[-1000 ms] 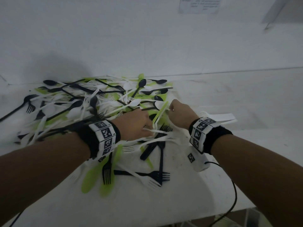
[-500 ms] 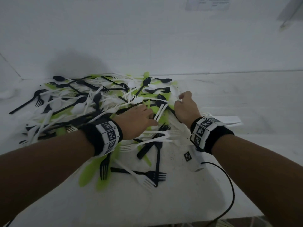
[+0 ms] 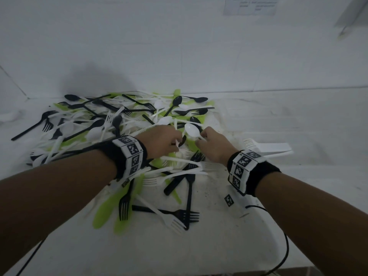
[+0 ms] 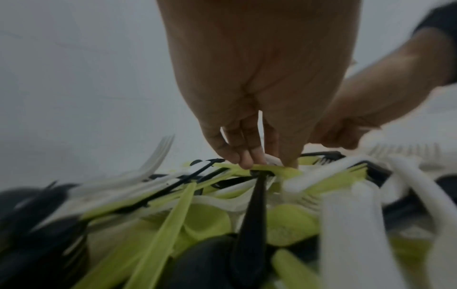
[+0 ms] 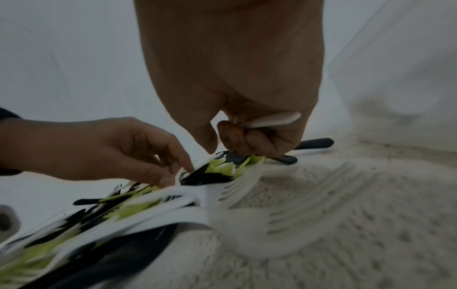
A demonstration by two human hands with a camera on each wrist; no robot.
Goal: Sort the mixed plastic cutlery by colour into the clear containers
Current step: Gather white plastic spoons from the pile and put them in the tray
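Note:
A heap of black, white and lime-green plastic cutlery (image 3: 111,124) covers the white table (image 3: 199,251). Both hands are side by side at the heap's right end. My right hand (image 3: 202,138) is curled round the handle of a white spoon (image 3: 191,130), whose bowl sticks up between the hands; the handle's end (image 5: 272,119) pokes out of the fist. My left hand (image 3: 173,140) pinches a thin white piece of cutlery (image 3: 176,144) with its fingertips (image 5: 170,176), right above a green handle (image 4: 269,169). What sort of piece it is stays hidden.
A stack of white forks (image 3: 267,147) lies just right of the right wrist, inside faint clear-plastic outlines (image 3: 258,120). A black cable (image 3: 285,248) loops over the table's front right edge. A wall (image 3: 179,46) rises behind the heap.
Both hands have moved a little further back into the heap. The right hand now holds a white spoon with its bowl raised; the left hand's fingers have closed on a white piece.

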